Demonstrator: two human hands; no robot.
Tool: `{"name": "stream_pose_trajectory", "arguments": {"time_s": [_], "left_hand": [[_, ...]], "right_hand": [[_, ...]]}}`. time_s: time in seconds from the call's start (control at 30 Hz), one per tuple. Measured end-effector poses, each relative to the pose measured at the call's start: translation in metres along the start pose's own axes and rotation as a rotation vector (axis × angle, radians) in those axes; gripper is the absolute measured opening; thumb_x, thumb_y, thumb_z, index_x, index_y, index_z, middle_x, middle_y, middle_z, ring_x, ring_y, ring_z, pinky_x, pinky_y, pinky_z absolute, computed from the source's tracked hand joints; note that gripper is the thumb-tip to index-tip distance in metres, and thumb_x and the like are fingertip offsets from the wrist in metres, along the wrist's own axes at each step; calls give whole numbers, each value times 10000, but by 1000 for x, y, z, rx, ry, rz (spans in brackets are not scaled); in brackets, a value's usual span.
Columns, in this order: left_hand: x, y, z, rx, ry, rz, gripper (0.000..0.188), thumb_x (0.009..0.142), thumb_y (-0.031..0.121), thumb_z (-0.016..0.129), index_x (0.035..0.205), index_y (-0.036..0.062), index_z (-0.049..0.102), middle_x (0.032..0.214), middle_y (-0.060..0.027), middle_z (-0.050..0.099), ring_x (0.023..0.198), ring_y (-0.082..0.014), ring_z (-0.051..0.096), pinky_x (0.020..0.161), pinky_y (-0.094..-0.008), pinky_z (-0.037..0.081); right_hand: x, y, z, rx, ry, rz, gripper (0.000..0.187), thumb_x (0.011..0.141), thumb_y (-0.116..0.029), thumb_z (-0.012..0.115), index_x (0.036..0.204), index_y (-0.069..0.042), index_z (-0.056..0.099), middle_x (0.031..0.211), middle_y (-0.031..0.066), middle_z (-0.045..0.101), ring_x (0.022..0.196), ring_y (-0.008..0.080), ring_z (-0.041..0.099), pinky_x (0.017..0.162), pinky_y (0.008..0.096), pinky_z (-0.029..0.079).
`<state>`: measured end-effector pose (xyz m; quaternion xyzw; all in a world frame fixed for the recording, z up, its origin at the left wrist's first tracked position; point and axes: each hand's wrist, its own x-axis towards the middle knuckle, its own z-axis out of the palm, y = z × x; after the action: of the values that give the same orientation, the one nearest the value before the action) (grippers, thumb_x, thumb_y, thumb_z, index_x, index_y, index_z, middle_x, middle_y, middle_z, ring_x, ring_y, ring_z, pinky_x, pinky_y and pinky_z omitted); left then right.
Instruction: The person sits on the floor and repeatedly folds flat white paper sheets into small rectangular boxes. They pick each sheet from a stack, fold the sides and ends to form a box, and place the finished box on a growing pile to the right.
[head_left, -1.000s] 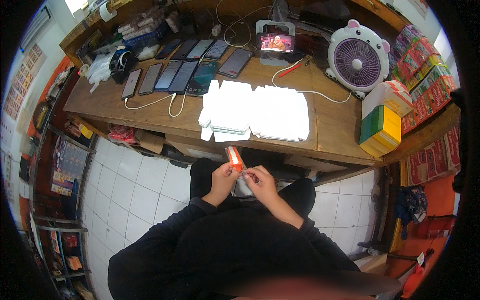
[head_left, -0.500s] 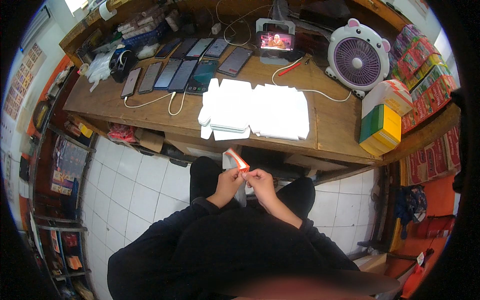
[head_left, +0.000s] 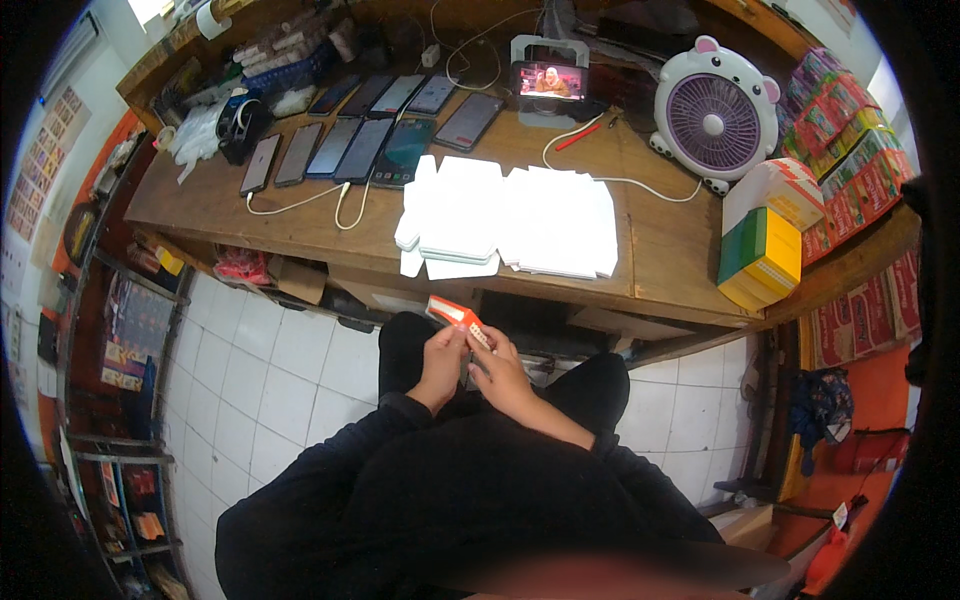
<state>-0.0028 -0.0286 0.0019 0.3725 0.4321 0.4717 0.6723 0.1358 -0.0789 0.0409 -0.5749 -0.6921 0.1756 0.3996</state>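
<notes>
An orange and white cardboard carton (head_left: 452, 309), partly folded, is held over my lap in front of the desk edge. My left hand (head_left: 438, 365) pinches its lower side from the left. At its right end, the fingers of my right hand (head_left: 502, 374) press on the patterned orange part. The fingers hide some of the carton's underside. Beyond my hands, two stacks of flat, unfolded white cartons, the left stack (head_left: 455, 210) and the right stack (head_left: 560, 222), lie side by side along the desk's front edge.
On the wooden desk (head_left: 200, 215) lie several phones (head_left: 365, 150) with white cables. A lit phone (head_left: 548, 82) stands at the back. A bear-shaped fan (head_left: 712, 120), a green and yellow carton (head_left: 762, 258) and piled colourful packs (head_left: 850, 170) are on the right. Shelves (head_left: 120, 450) line the left.
The carton has turned: its raised part now tilts left and its long side shows. My right hand has opened out and slid lower along it, while my left has shifted slightly left.
</notes>
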Motion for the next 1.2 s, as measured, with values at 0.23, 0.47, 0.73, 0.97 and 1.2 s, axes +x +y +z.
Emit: {"name": "stream_pose_trajectory", "arguments": {"time_s": [0.23,0.47,0.73,0.97,1.2], "left_hand": [[16,16,-16,-154,282,11,263,1038,294,504,1053,39,565,906,-46,642,770,-121,649,691,-268,525],[-2,8,-8,140,-76,-500,253,940,217,626,1104,30,579,945,-78,648,823,-162,657,736,-271,548],[3,8,-5,790,-128,264,122,806,70,685,870,-11,620,840,-91,652,792,-194,650,677,-347,489],[2,11,3,953,-80,253,173,797,121,681,826,-40,625,705,-229,617,679,-390,649,566,-441,480],[-4,-4,3,943,-263,207,161,927,114,541,968,-22,617,785,-180,636,726,-208,650,646,-370,484]], "right_hand": [[-19,33,-8,-102,-313,334,447,818,-69,632,1248,-187,659,1228,94,618,1102,344,583,976,422,473],[-11,52,-10,72,-160,82,222,850,-72,632,1054,-93,716,984,124,669,838,353,634,734,417,519],[-7,47,-15,403,-93,600,181,868,-155,741,806,-27,629,741,38,619,647,147,578,592,299,467],[-12,38,-5,969,-189,842,161,887,-154,740,833,-61,620,724,-14,600,614,68,538,578,227,447],[-11,26,4,1049,-19,821,160,912,-146,707,847,-31,617,728,8,607,623,73,542,591,226,448]]}}
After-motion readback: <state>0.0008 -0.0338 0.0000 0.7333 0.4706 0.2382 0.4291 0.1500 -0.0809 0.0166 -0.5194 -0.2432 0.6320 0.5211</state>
